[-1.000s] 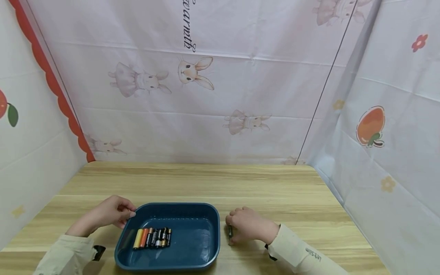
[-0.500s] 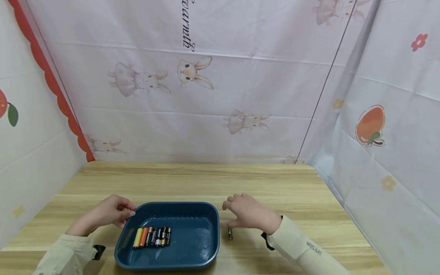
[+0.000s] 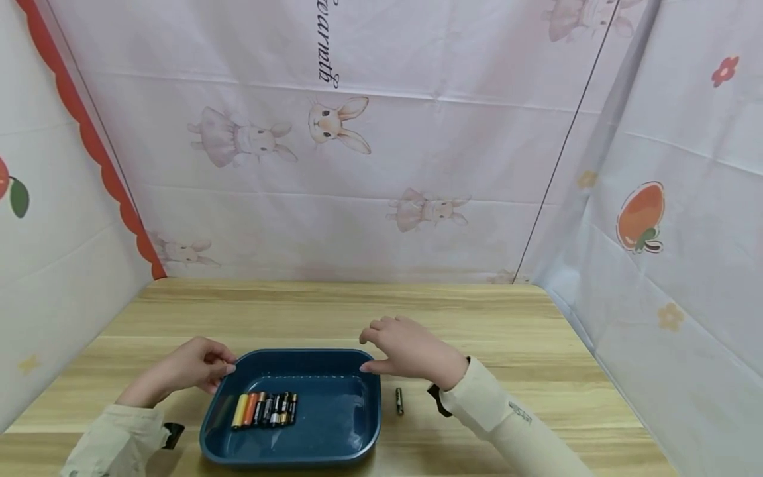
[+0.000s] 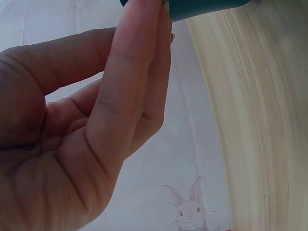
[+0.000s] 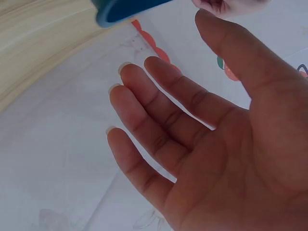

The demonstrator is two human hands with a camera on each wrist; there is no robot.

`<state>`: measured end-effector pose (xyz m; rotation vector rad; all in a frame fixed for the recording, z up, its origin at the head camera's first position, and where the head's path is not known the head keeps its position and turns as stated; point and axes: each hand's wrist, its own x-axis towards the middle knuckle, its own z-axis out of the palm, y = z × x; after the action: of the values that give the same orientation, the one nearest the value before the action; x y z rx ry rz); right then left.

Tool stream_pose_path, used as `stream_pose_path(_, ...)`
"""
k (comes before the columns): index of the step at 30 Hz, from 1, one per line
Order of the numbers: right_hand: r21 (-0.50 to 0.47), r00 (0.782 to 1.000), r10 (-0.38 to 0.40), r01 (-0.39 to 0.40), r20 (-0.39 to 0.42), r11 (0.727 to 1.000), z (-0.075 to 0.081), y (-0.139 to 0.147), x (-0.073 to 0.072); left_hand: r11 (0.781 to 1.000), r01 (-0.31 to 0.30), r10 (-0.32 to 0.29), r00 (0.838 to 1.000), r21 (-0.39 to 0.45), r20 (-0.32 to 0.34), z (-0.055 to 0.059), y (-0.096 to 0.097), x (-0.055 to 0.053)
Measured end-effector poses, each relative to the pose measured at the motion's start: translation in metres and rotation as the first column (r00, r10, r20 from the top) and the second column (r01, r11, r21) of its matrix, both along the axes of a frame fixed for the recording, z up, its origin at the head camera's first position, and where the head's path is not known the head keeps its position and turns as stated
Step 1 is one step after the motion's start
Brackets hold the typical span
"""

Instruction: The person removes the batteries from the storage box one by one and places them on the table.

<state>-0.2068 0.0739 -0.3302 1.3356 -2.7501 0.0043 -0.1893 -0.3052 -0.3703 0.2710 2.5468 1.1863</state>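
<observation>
A dark blue rectangular tray point(image 3: 334, 457) sits at the table's front in the head view. My left hand point(image 3: 193, 371) pinches its far left corner between thumb and fingers; the left wrist view shows those fingers point(image 4: 127, 67) reaching the blue rim. Inside the tray, a row of several batteries point(image 3: 265, 409) in yellow, orange and black lies side by side toward the left. My right hand point(image 3: 408, 351) hovers at the far right corner, thumb overlapping the rim. Its palm is bare in the right wrist view, with fingers point(image 5: 132, 108) spread and relaxed. One dark battery point(image 3: 399, 401) lies on the table right of the tray.
The pale wooden table point(image 3: 477, 318) carries the tray and the single battery. A printed cloth point(image 3: 417, 146) with rabbits hangs behind the table, and similar cloths close in the left and right sides.
My right hand has let go of the single battery, leaving it on the table, and moved up and left to the tray's corner. The left hand stays at the rim.
</observation>
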Motion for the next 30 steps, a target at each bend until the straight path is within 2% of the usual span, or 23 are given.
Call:
stream_pose_path(13,0.048,0.997,0.078,-0.078,-0.004,0.996,0.014,-0.048,0.002,1.000,0.000,0.000,1.000,-0.008,-0.003,-0.001,-0.001,0.000)
stream_pose_path(22,0.115,0.990,0.137,-0.134,-0.019,0.984,0.016,-0.081,0.004,1.000,0.001,-0.001,1.000,-0.014,-0.012,-0.001,-0.001,-0.001)
stream_pose_path(30,0.181,0.986,0.166,-0.160,-0.019,0.970,0.011,-0.105,0.005,1.000,0.008,-0.008,1.000,-0.011,-0.013,-0.001,-0.001,-0.001)
